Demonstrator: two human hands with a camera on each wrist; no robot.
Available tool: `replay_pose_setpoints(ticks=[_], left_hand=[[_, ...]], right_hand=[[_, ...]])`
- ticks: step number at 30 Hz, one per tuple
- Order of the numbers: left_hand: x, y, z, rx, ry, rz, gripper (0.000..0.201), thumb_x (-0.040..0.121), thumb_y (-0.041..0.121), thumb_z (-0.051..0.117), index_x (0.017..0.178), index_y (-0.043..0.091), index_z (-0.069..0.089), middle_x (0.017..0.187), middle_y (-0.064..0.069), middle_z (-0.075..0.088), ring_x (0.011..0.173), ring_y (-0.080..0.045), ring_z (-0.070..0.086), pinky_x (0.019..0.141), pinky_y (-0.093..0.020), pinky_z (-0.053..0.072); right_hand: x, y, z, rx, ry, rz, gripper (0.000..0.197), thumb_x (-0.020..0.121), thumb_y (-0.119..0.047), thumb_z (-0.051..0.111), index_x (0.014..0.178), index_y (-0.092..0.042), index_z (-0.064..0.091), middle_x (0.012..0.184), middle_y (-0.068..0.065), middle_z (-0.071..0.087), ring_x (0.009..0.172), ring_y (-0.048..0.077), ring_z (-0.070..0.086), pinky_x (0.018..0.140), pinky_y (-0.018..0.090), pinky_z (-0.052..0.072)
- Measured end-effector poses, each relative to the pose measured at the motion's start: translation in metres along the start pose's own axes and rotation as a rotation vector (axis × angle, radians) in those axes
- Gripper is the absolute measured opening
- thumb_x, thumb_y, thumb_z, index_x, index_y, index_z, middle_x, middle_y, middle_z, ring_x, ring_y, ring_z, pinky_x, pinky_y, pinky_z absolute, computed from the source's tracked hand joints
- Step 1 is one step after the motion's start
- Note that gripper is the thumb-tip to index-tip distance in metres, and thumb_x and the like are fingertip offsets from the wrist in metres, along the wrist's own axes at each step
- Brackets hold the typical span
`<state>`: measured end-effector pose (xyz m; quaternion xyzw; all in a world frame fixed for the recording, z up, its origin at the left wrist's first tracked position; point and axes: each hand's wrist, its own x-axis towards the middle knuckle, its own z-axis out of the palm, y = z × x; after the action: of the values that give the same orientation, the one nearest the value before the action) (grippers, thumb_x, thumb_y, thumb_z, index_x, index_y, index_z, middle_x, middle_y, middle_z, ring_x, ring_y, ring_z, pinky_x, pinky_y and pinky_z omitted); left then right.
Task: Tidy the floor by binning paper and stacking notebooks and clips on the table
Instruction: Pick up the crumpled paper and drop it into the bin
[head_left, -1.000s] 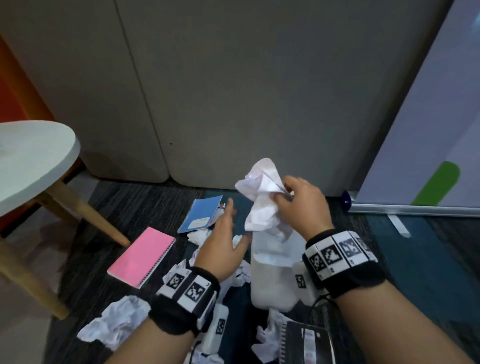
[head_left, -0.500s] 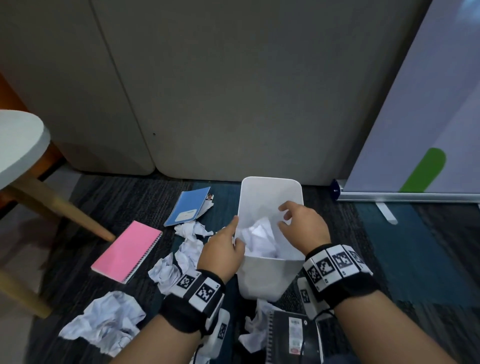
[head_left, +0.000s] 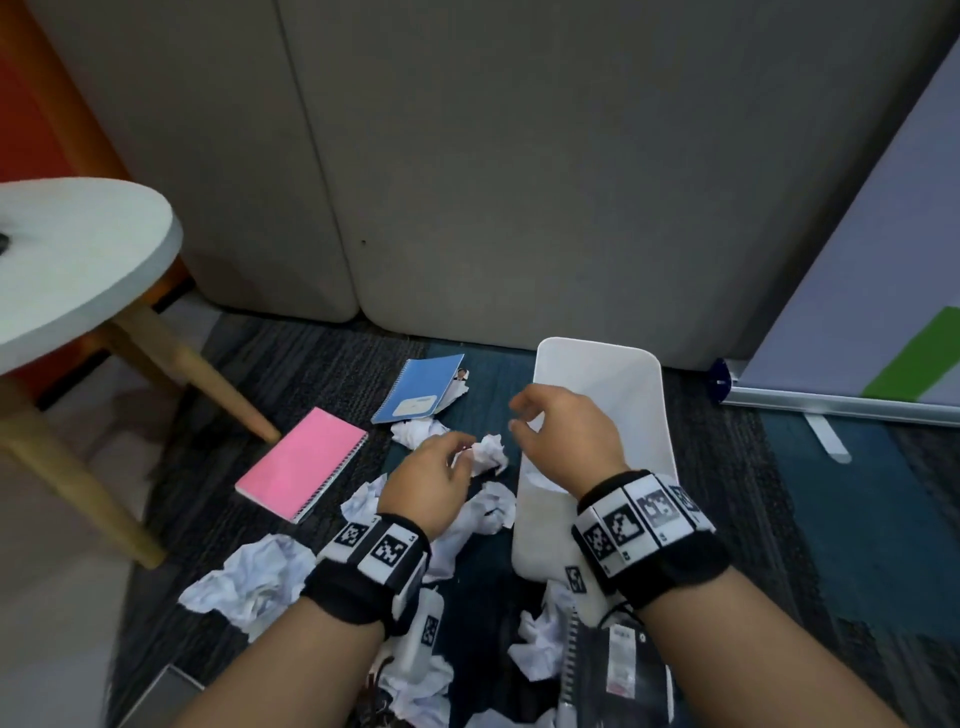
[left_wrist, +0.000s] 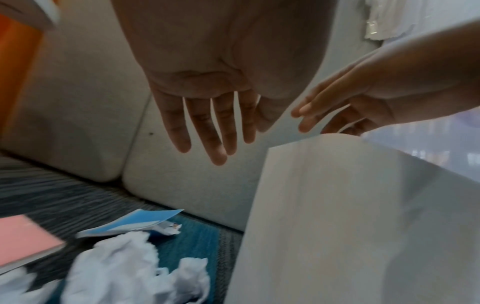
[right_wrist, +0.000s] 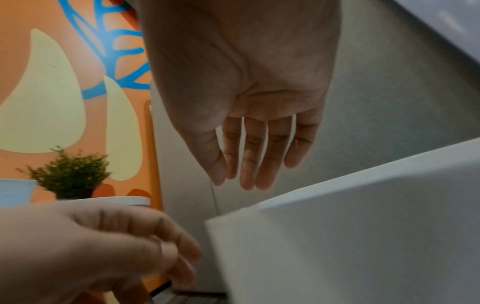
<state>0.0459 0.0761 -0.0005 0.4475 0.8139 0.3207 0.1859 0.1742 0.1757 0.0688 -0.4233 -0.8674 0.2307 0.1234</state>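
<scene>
A white bin (head_left: 597, 395) stands on the carpet with crumpled paper inside. My right hand (head_left: 524, 415) hovers over its left rim, fingers relaxed and empty; in the right wrist view the right hand (right_wrist: 249, 168) also holds nothing. My left hand (head_left: 457, 457) is just left of the bin, above a crumpled paper ball (head_left: 491, 452). In the left wrist view the left hand (left_wrist: 207, 144) has straight, empty fingers. More crumpled paper (head_left: 254, 577) lies around. A pink notebook (head_left: 301, 462), a blue notebook (head_left: 421, 389) and a black notebook (head_left: 618, 670) lie on the floor.
A round white table (head_left: 78, 260) on wooden legs stands at the left, and a small plant (right_wrist: 70, 174) sits on it. Grey padded panels (head_left: 519, 182) close off the back. A banner stand's base rail (head_left: 831, 402) runs along the right.
The crumpled paper my right hand held went into the bin. Both hands then came out of the bin, and the left moved left over the paper on the floor.
</scene>
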Motion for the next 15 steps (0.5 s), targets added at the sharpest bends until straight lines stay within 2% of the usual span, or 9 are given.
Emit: replay_pose_setpoints(ticks=[3,6,11,15], left_hand=[[-0.008,-0.047,-0.011,0.091,-0.020,-0.106,0.025,0.093,0.022,0.048,0.114,0.027,0.059,0.121,0.003,0.060,0.096,-0.021,0.062,0.088,-0.033,0.049],[-0.023,-0.096,-0.013,0.237,-0.101,-0.204,0.025,0.091,0.024,0.048,0.114,0.029,0.058,0.123,0.000,0.057,0.103,-0.022,0.060,0.085,-0.029,0.046],[-0.046,-0.170,-0.005,0.331,-0.278,-0.363,0.040,0.087,0.031,0.050,0.127,0.025,0.052,0.131,-0.007,0.052,0.113,-0.026,0.056,0.094,-0.034,0.047],[-0.060,-0.197,0.025,0.301,-0.392,-0.437,0.067,0.087,0.045,0.056,0.145,0.024,0.031,0.150,-0.004,0.033,0.131,-0.024,0.044,0.107,-0.035,0.039]], right_hand=[[-0.004,-0.026,0.025,0.021,-0.051,-0.107,0.023,0.089,-0.028,0.054,0.110,-0.025,0.062,0.111,-0.004,0.065,0.103,0.019,0.060,0.084,0.032,0.049],[-0.010,-0.042,0.054,0.017,-0.124,-0.165,0.023,0.091,-0.029,0.052,0.112,-0.026,0.061,0.113,-0.005,0.064,0.103,0.018,0.060,0.084,0.033,0.049],[-0.014,-0.053,0.100,-0.054,-0.245,-0.183,0.025,0.092,-0.029,0.050,0.115,-0.026,0.059,0.117,-0.005,0.061,0.103,0.018,0.060,0.080,0.032,0.049],[-0.013,-0.045,0.128,-0.068,-0.303,-0.135,0.025,0.091,-0.028,0.050,0.114,-0.027,0.059,0.116,-0.005,0.060,0.099,0.018,0.061,0.080,0.032,0.051]])
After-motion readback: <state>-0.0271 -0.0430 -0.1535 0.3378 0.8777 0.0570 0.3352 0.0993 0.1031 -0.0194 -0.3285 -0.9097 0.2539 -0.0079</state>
